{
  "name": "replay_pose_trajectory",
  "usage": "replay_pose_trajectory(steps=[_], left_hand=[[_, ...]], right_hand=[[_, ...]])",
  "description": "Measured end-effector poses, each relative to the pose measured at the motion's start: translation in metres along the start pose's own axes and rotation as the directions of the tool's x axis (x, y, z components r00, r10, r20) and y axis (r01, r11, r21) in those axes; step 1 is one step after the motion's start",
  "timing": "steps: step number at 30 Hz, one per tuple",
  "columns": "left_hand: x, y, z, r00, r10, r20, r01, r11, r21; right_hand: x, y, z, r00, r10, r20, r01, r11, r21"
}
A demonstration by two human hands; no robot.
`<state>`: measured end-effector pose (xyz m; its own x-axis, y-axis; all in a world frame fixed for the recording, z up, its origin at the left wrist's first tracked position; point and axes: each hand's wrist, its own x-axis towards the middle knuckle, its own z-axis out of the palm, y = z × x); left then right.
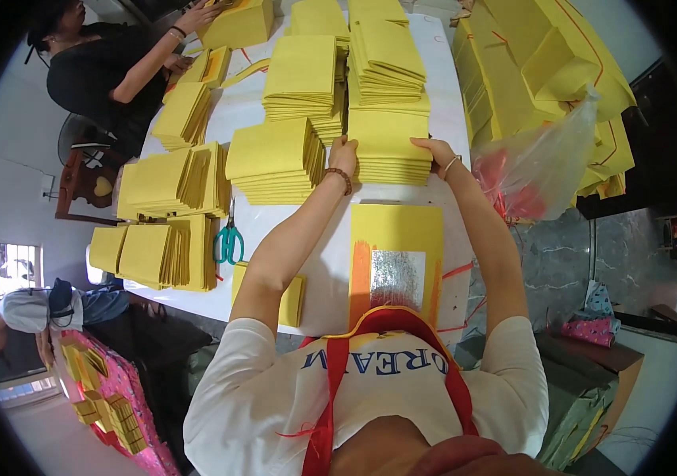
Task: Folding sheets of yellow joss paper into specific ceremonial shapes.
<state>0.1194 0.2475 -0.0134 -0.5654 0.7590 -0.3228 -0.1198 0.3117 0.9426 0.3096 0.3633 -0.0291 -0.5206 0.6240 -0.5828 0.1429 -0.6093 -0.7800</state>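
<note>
My left hand (343, 155) and my right hand (437, 154) grip a stack of folded yellow paper (391, 147) from its two sides, fingers closed at the edges. The stack stands on the white tabletop (307, 246), close against more yellow paper behind it. Nearer to me lies a yellow sheet (398, 224) with a silver rectangle and orange bands, its near end hidden by my red apron strap. Left of my left hand is another yellow paper stack (273, 163).
Green-handled scissors (230, 245) lie on the left, beside several yellow stacks (165, 252). A clear plastic bag (549, 163) with red contents hangs off the right edge, by large yellow paper bundles (505, 71). At the far left, a person in black (88, 75) handles yellow paper.
</note>
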Motion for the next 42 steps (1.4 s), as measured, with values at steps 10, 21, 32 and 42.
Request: replay_pose_trajectory(steps=[10, 21, 32, 42], left_hand=[[0.005, 0.005, 0.012, 0.981, -0.008, -0.195, -0.011, 0.995, -0.096], [-0.013, 0.006, -0.004, 0.996, -0.076, -0.054, 0.072, 0.994, -0.082], [-0.022, 0.000, -0.010, 0.996, 0.081, 0.036, -0.069, 0.962, -0.266], [-0.114, 0.003, -0.086, 0.982, 0.182, 0.038, -0.173, 0.970, -0.170]], right_hand=[[0.016, -0.009, -0.001, 0.998, -0.049, -0.043, 0.049, 0.999, 0.003], [0.006, 0.004, 0.012, 0.989, -0.127, -0.073, 0.134, 0.986, 0.101], [-0.006, -0.005, 0.013, 0.993, -0.064, -0.096, 0.059, 0.997, -0.052], [-0.040, -0.002, -0.005, 0.953, -0.059, -0.298, 0.092, 0.991, 0.099]])
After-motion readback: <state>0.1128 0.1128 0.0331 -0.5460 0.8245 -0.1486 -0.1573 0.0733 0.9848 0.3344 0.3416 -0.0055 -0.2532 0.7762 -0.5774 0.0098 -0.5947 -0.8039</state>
